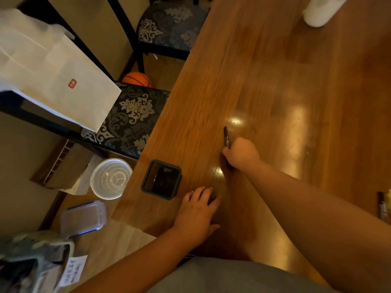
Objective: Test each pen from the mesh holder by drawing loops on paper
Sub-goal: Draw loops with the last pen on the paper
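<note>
A square black mesh holder (161, 179) stands on the wooden table (264, 81) near its left edge; its inside looks dark and I cannot tell what it holds. My right hand (242, 153) is to the right of it, fist closed around a black pen (226, 135) whose upper end points away from me and whose lower end touches the table. My left hand (198, 212) lies flat on the table just below and right of the holder, fingers spread, holding nothing. No paper is visible on the table.
A white cylinder (321, 9) stands at the table's far right. More pens (384, 208) lie at the right edge. Left of the table are patterned chairs (135, 115), a white paper bag (50, 66), a white colander (111, 178), a plastic box (83, 218) and an orange ball (137, 79).
</note>
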Demonstrator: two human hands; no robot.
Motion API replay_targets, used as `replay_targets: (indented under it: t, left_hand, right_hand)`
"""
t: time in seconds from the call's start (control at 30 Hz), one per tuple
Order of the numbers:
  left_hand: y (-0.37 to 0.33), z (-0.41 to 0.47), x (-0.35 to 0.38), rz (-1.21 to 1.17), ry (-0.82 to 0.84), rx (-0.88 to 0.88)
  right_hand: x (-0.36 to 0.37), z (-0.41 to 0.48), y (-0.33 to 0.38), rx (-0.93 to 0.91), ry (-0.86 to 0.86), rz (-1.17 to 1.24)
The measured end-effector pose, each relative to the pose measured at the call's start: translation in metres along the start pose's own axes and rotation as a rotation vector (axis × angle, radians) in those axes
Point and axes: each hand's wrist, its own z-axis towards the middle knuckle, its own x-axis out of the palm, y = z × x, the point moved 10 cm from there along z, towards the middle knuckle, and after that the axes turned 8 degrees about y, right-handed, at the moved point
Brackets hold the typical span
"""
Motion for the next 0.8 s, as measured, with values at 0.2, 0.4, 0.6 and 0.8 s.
replay_targets:
  t: [0.2,0.4,0.6,0.8]
  left_hand:
    - [-0.002,-0.002,-0.013,-0.124,-0.017,-0.009]
    - [-0.058,0.001,-0.029,-0.391,0.066,0.123]
    - [-0.149,0.006,-0.026,-0.465,0.129,0.261]
    - [-0.233,0.018,-0.023,-0.395,0.118,0.318]
  right_hand:
    - [0.027,-0.07,-0.051,-0.062,0.034,0.366]
    - [0.04,-0.165,-0.123,0.026,0.093,0.89]
    - [0.04,-0.23,-0.198,0.112,0.04,1.203]
    - [0.034,-0.259,-0.27,0.116,0.036,1.357]
